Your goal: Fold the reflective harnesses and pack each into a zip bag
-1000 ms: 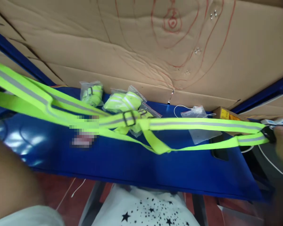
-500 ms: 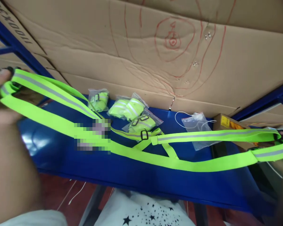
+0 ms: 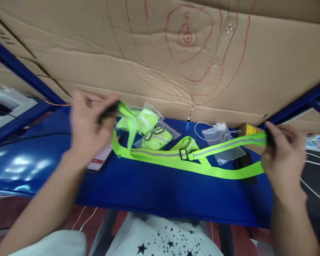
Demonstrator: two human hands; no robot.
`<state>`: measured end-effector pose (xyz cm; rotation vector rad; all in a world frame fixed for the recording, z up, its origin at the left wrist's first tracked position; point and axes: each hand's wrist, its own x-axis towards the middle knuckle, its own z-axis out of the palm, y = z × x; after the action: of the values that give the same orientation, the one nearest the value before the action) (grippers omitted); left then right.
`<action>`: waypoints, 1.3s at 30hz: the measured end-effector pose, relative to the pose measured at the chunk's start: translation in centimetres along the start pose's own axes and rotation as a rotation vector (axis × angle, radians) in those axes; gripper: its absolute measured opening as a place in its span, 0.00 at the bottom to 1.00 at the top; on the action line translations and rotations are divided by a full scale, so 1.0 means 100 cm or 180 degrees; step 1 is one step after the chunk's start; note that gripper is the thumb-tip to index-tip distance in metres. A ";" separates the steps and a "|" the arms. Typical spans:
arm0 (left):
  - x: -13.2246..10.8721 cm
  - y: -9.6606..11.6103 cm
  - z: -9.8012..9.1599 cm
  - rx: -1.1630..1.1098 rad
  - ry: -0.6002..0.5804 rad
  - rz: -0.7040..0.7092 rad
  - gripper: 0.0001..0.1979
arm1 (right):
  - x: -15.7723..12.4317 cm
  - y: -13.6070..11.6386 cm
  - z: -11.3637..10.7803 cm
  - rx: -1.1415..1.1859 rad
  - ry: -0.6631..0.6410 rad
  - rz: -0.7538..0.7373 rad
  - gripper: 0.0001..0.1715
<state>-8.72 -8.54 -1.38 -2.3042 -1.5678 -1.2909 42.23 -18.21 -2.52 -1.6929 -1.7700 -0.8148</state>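
A neon-green reflective belt (image 3: 224,173) with grey stripes and black buckles spans the space between my two hands. My left hand (image 3: 92,122), blurred by motion, is closed on a black buckle at the belt's left end. At the other end, my right hand (image 3: 284,149) pinches a black fitting, with the strap running out leftward from it. The belt sags in the middle, where a black slider buckle (image 3: 184,154) and a loop of strap show. Behind it lie several similar green belts packed in clear bags (image 3: 146,121). A phone (image 3: 99,160) lies partly hidden below my left hand.
The blue tabletop (image 3: 149,192) backs onto a cardboard wall (image 3: 82,53) marked with red rings. An unfilled clear bag (image 3: 224,142), a white cable (image 3: 200,129) and a small cardboard box (image 3: 246,129) are at the back right. Blue frame bars slant at both sides.
My hands have come closer together, the left moving right a long way and the right moving inward. The belt, stretched wide before, now hangs slacker and is bunched at its left end.
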 end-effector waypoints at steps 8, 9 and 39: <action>-0.073 0.096 0.111 -0.0010 -0.1492 0.1040 0.30 | -0.023 -0.156 0.030 0.1143 -0.1333 -0.1040 0.45; -0.080 0.098 0.116 -0.0074 -0.1567 0.1019 0.30 | -0.029 -0.164 0.033 0.1196 -0.1410 -0.1059 0.43; -0.080 0.096 0.089 -0.3391 -0.0947 0.0217 0.35 | -0.018 -0.140 0.035 0.3998 -0.3054 -0.0037 0.41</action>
<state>3.20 -14.74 -8.79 -3.1885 -0.8809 -2.2163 28.37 -17.04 -6.90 -1.1207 -2.0472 1.1595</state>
